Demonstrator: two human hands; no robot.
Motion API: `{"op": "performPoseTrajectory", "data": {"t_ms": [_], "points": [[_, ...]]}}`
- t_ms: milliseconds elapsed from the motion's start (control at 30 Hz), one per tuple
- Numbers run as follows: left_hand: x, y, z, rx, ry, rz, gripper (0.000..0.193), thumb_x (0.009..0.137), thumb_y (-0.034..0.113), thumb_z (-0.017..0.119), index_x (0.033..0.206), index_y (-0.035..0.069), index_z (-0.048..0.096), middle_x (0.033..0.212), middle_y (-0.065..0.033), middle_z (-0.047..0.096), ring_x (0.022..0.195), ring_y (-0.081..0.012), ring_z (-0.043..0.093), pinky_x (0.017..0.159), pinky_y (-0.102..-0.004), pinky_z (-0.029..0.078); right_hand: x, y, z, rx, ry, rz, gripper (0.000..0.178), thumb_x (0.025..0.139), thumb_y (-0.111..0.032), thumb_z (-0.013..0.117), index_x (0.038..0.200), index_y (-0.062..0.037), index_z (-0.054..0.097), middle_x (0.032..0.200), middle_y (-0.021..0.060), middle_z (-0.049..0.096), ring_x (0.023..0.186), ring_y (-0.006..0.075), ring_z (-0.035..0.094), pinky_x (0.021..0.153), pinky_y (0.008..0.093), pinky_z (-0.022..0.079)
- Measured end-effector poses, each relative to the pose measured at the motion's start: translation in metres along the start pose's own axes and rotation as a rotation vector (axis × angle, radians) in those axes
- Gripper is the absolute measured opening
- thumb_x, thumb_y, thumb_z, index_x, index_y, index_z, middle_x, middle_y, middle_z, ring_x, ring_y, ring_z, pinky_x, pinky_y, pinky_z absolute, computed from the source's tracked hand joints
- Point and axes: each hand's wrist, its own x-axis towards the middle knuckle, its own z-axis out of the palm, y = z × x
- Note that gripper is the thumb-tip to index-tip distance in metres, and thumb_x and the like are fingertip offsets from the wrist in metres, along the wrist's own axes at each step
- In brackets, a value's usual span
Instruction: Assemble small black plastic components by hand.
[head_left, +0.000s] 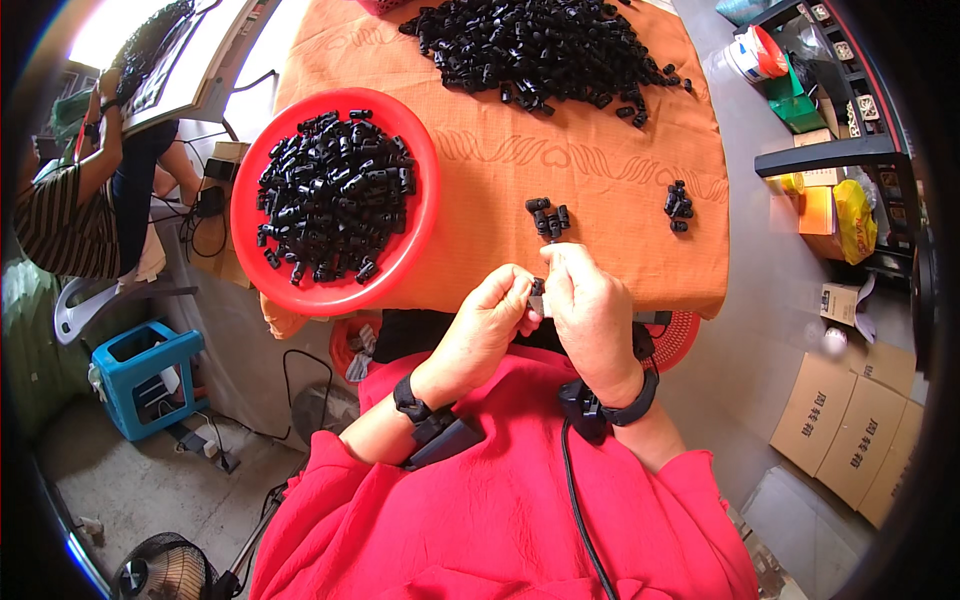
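Note:
My left hand [470, 340] and my right hand [592, 318] meet just off the near edge of the table, fingertips almost touching. Pinched between them is a small black plastic part [538, 287], with a greyish piece below it too small to name. Both hands are closed on it, and the fingers partly hide it. Just beyond my right hand, a small cluster of similar black parts [548, 218] lies on the orange tablecloth [480, 245]. Another little group [679, 205] sits farther right. A red basin [425, 200] on the left holds a heap of black parts [335, 190].
A large pile of black parts [540, 45] covers the table's far side. At left, another person [90, 200] works at a separate table, near a blue stool [148, 380]. Cardboard boxes [840, 430] and a shelf [880, 150] stand right; a fan [165, 570] is lower left.

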Motion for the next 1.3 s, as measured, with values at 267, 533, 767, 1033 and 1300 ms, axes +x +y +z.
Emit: {"op": "performPoseTrajectory", "data": {"t_ms": [267, 533, 767, 1033, 1300], "points": [[0.0, 0.003, 0.004, -0.056, 0.037, -0.012, 0.016, 0.105, 0.021, 0.049, 0.101, 0.007, 0.054, 0.087, -0.0007, 0.057, 0.078, -0.0102, 0.05, 0.074, -0.0252, 0.043, -0.002, -0.001, -0.001, 0.065, 0.017, 0.047, 0.015, 0.094, -0.01, 0.057, 0.106, -0.0035, 0.063, 0.073, 0.017, 0.065, 0.066, 0.0349, 0.067, 0.057, 0.0433, 0.052], [0.001, 0.028, 0.0, -0.132, -0.024, -0.189, 0.017, 0.102, 0.023, 0.057, 0.105, 0.006, 0.059, 0.09, -0.0026, 0.062, 0.074, -0.0086, 0.054, 0.068, -0.0225, 0.044, -0.006, 0.005, -0.025, 0.367, -0.176, -0.038, 0.019, 0.093, -0.004, 0.062, 0.112, -0.0021, 0.063, 0.074, 0.01, 0.064, 0.058, 0.0163, 0.061, 0.055, 0.0301, 0.049], [0.003, 0.026, -0.006, -0.288, -0.164, -0.204, 0.022, 0.101, 0.027, 0.058, 0.11, 0.007, 0.059, 0.094, -0.0045, 0.064, 0.079, -0.01, 0.057, 0.072, -0.0252, 0.046, -0.016, 0.006, -0.022, 0.367, -0.161, -0.114, 0.017, 0.086, -0.002, 0.07, 0.102, -0.0052, 0.062, 0.071, 0.0066, 0.064, 0.061, 0.0196, 0.064, 0.055, 0.0309, 0.049], [0.002, 0.014, -0.009, -0.257, -0.091, -0.177, 0.023, 0.101, 0.031, 0.057, 0.101, 0.009, 0.061, 0.088, 0.0002, 0.062, 0.077, -0.0076, 0.056, 0.073, -0.0233, 0.046, -0.019, 0.005, -0.017, 0.146, -0.024, -0.333, 0.023, 0.082, -0.007, 0.077, 0.1, -0.0069, 0.062, 0.067, 0.0048, 0.061, 0.056, 0.0214, 0.058, 0.053, 0.0327, 0.047], [0.003, 0.008, -0.015, -0.242, -0.22, -0.172, 0.033, 0.099, 0.038, 0.059, 0.107, 0.007, 0.059, 0.095, -0.0026, 0.06, 0.086, -0.0138, 0.058, 0.079, -0.0341, 0.051, -0.017, -0.001, -0.017, 0.21, -0.158, -0.296, 0.043, 0.081, -0.002, 0.078, 0.12, -0.0011, 0.06, 0.068, 0.0043, 0.059, 0.057, 0.0115, 0.056, 0.055, 0.0256, 0.047]]}}
